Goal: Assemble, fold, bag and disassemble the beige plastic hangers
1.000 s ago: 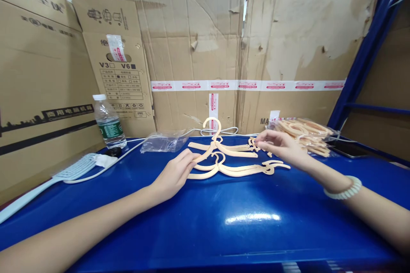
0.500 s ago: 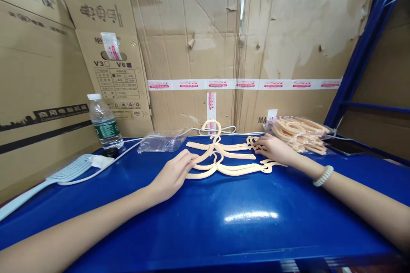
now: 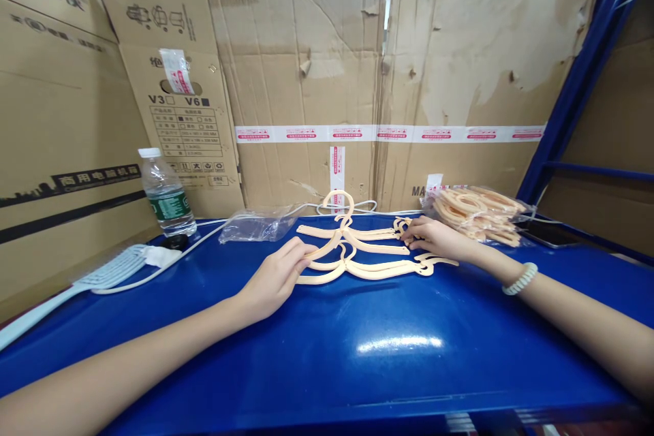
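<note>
Here at the blue tabletop (image 3: pixel 306 368), the left hand (image 3: pixel 276 276) has thumb and fingers pinched together on one arm of a cream plastic clothes hanger (image 3: pixel 381 246); its hook rises at the middle, up in front of the cardboard panels (image 3: pixel 306 75), while the opposite arm slants off to the right; more cream hanger arms lie just behind it, and nearer the person sits another cream hanger (image 3: pixel 375 275), its arms spread sideways and a curved piece (image 3: pixel 425 266) at its right end!

Over to the right hand (image 3: pixel 437 240), palm down, fingers bent in close at a little cluster of cream hanger parts (image 3: pixel 400 224); the fingertips cover some of them, so I cannot tell whether one is gripped; a pale beaded bracelet (image 3: pixel 520 279) circles that wrist; just behind the hand, a clear bag of hanger parts (image 3: pixel 475 208) lies near the cardboard; and over on the left, a water bottle (image 3: pixel 168 201) stands upright, with a pale blue hairbrush (image 3: pixel 110 269) lying nearer the person!
</note>
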The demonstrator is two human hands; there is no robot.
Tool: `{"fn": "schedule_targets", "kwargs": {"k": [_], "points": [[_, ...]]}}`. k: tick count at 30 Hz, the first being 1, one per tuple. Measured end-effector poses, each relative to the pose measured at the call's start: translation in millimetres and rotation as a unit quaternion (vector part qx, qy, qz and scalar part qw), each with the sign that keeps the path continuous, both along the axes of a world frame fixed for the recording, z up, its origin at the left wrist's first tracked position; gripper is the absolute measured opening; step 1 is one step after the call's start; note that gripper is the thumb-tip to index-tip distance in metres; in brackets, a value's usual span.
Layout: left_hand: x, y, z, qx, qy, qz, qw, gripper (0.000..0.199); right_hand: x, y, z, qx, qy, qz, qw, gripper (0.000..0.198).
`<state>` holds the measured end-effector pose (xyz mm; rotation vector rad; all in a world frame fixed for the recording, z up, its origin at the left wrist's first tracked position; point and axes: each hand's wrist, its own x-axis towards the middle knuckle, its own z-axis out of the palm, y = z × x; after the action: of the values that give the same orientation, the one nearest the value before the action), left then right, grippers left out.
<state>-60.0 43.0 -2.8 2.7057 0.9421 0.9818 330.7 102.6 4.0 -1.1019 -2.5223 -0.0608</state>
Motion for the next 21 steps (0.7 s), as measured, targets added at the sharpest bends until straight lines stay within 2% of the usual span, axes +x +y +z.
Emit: {"fn": "schedule_targets", "kwargs": {"k": [8,12,16,18,21], "points": [[-0.2,-0.7,0.3,-0.006,-0.006,0.005,1.0,0.026,-7.1,-11.0,5.9,0.025,0.038,0.001,0.999,0.029],[-0.5,-1.2,0.3,-0.01,-0.01,0.005,1.0,0.026,-10.1,-14.8,9.3,0.05,0.152,-0.043,0.986,0.036],[-0.7,-1.3,0.5,-0.012,-0.014,0.005,1.0,0.026,-10.1,-18.2,11.8,0.04,0.294,-0.149,0.943,0.044],[-0.7,-0.8,0.4,-0.008,-0.018,0.007,1.0,0.026,-11.2,-23.2,14.8,0.015,0.364,-0.166,0.916,0.045],[-0.6,0.1,0.2,-0.009,-0.022,0.009,1.0,0.025,-17.7,-34.7,21.1,-0.092,0.521,-0.137,0.837,0.035]]}}
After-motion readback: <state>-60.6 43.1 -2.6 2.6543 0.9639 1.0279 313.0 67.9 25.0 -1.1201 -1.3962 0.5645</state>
